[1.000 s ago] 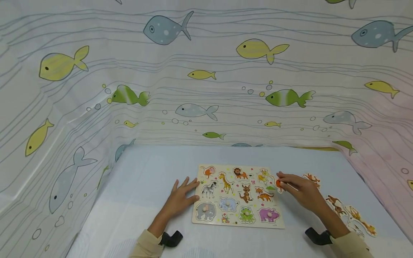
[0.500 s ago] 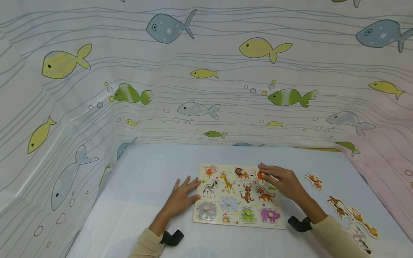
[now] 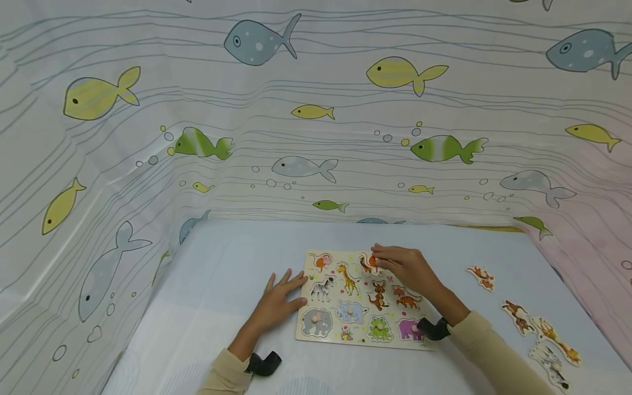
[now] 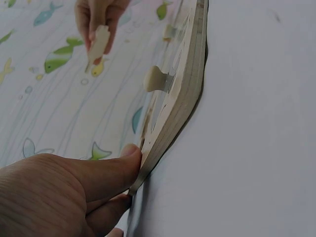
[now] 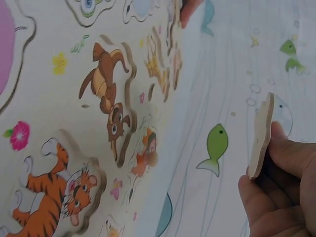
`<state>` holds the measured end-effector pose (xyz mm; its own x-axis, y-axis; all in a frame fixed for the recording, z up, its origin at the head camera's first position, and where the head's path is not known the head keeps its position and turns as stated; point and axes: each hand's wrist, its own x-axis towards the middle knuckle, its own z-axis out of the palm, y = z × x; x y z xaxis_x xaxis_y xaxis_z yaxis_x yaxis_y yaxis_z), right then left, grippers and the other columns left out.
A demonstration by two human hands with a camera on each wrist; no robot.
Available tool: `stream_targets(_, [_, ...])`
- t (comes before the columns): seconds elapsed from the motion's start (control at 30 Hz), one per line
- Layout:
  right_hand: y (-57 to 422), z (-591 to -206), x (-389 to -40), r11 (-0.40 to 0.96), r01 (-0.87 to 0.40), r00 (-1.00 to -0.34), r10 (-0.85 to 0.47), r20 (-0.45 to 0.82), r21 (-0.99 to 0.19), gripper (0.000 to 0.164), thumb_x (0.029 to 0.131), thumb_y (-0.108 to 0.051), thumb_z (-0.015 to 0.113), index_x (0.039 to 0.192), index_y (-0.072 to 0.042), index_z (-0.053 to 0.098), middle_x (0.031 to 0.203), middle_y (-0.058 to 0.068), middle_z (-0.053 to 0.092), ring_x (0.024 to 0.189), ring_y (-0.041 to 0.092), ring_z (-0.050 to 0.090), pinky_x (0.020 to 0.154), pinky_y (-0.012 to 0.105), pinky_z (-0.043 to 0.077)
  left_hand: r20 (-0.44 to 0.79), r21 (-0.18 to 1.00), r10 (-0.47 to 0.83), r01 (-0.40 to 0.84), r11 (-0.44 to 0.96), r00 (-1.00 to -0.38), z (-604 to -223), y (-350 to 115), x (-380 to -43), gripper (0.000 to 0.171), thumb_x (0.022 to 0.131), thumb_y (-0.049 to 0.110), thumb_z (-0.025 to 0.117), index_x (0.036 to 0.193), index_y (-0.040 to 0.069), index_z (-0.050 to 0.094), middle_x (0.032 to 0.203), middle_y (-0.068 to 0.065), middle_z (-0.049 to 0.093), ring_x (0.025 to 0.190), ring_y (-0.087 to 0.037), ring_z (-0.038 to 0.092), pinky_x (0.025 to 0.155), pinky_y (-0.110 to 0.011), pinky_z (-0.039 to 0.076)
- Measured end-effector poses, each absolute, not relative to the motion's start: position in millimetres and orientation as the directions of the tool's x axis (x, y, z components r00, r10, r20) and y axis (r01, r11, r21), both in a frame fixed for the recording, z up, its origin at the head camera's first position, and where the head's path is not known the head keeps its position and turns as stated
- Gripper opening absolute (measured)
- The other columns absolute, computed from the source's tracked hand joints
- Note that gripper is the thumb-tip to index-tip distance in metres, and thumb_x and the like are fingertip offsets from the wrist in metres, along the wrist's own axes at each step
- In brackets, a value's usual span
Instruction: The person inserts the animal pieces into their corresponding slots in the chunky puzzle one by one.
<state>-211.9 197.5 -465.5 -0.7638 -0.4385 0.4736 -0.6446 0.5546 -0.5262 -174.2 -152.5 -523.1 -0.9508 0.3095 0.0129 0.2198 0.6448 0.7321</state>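
A wooden animal peg puzzle board [image 3: 332,336] lies on the table. My right hand [image 3: 405,267] pinches an orange monkey puzzle piece [image 3: 371,262] with a thin curled tail, over the lion picture at the board's far edge. In the right wrist view that puzzle piece [image 5: 261,136] appears edge-on between thumb and fingers. My left hand [image 3: 278,299] rests by the board's left side with fingers spread, fingertips at the edge. The left wrist view shows its thumb [image 4: 111,175] against the board's edge [image 4: 182,103]. Knobbed elephant [image 3: 316,322], rhino, frog and hippo pieces sit in the near part of the board.
Right of the board lie several loose pieces: an orange one [image 3: 481,278], a brown one [image 3: 517,317], a giraffe [image 3: 558,341] and a zebra [image 3: 548,362]. A fish-patterned sheet [image 3: 365,181] rises behind and around the table. A black device sits at each wrist.
My right hand has carried the monkey piece leftward from beside the board's right edge, past the upper right picture, to over the lion picture. The left hand has stayed in place.
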Motion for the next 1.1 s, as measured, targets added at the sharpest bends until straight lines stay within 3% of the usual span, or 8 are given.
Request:
stream_targets(0.5, [153.1, -460.9, -233.6, 0.481, -0.627, -0.773, -0.484, 0.411, -0.612, 0.026, 0.091, -0.008, 0.070, 0.116, -0.001, 0.073, 0.127, 0.017, 0.069, 0.122, 0.033, 0.064, 0.093, 0.034, 0.060, 0.014, 0.742, 0.307, 0.216, 0.635, -0.952, -524.9, -154.6, -173.5, 0.057, 0.089, 0.027, 0.075, 0.141, 0.014, 0.057, 0.152, -0.001, 0.049, 0.153, -0.031, 0.027, 0.128, -0.054, -0.004])
stream_targets(1.1, [106.2, -476.2, -246.9, 0.508, -0.561, -0.813, -0.487, 0.319, -0.654, 0.024, 0.093, -0.009, 0.068, 0.114, 0.000, 0.074, 0.124, 0.016, 0.071, 0.124, 0.031, 0.063, 0.095, 0.032, 0.059, 0.019, 0.727, 0.331, 0.240, 0.643, -0.943, -525.4, -156.0, -175.8, 0.056, 0.090, 0.027, 0.074, 0.142, 0.013, 0.057, 0.152, -0.003, 0.049, 0.152, -0.035, 0.027, 0.127, -0.058, -0.003])
